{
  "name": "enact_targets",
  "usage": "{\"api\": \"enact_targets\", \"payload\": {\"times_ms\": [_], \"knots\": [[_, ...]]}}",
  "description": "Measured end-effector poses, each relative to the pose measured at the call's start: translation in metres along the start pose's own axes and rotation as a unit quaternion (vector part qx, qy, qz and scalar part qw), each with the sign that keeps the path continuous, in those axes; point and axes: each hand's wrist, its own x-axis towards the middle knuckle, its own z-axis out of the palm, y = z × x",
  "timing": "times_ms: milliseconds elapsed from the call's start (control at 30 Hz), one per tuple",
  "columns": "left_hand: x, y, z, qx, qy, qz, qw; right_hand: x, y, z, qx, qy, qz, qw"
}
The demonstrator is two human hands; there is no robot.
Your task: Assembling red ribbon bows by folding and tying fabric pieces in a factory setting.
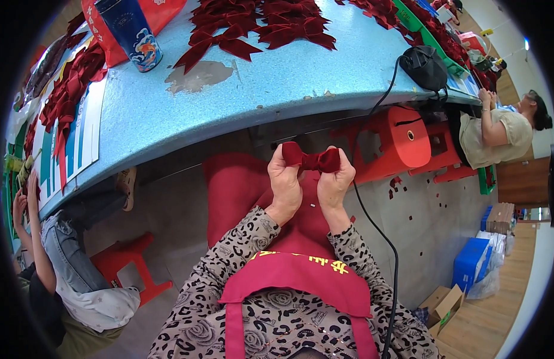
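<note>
Between my two hands a dark red velvet bow (311, 160) is stretched sideways above my lap, short of the table's edge. My left hand (285, 184) pinches its left loop, thumb against the fabric. The right loop is gripped by my right hand (335, 182) in the same way. The knot shows in the middle, and the fingers behind the loops are partly hidden. Rows of finished-looking dark red bows (229, 43) lie on the blue table (229, 107) ahead of me.
A dark blue tumbler (133, 36) stands at the table's left. A black pouch (425, 67) sits near the right edge, with a black cable (373, 224) hanging past my right arm. Red stools (402, 140) stand on the right. Co-workers sit at both sides; scraps litter the floor.
</note>
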Motion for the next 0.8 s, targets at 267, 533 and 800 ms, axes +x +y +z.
{"api": "enact_targets", "payload": {"times_ms": [267,533,800], "knots": [[-0.003,0.007,0.014,-0.054,0.025,-0.023,0.998,-0.003,-0.006,0.004,0.252,0.031,0.118,0.96],[-0.009,0.015,0.012,-0.102,0.059,-0.068,0.991,-0.018,-0.008,0.022,0.387,0.067,0.165,0.905],[0.0,0.02,0.019,-0.128,0.037,-0.087,0.987,-0.001,-0.005,0.014,0.449,0.013,0.205,0.869]]}}
